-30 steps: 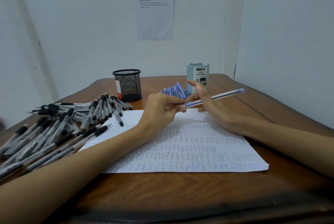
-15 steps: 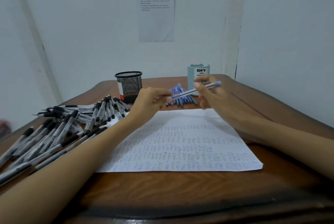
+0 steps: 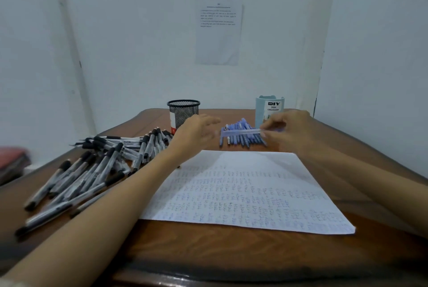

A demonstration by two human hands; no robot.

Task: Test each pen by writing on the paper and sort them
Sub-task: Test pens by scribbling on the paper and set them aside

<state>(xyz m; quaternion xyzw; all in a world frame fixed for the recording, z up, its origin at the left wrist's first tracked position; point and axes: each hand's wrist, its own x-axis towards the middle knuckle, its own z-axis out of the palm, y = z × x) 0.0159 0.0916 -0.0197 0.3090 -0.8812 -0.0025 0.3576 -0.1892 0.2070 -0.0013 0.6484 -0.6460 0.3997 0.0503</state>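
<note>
My right hand [image 3: 287, 131] pinches a blue pen [image 3: 240, 133] by one end and holds it level, just above the pile of blue pens [image 3: 243, 142] behind the paper. My left hand [image 3: 196, 135] hovers to the left of that pen, fingers relaxed and blurred, holding nothing. The sheet of paper [image 3: 245, 191] lies in the middle of the table, covered with rows of blue writing. A large heap of black-capped pens [image 3: 92, 166] spreads over the left side of the table.
A black mesh pen cup [image 3: 183, 113] and a light blue "DIY desk organizer" holder [image 3: 269, 110] stand at the back of the wooden table [image 3: 208, 252]. White walls close in behind and on the right. A red object [image 3: 11, 159] lies at far left.
Both hands moved away from me to the blue pile. My left hand let go of the blue pen's end and opened; my right hand swung the pen level over the pile.
</note>
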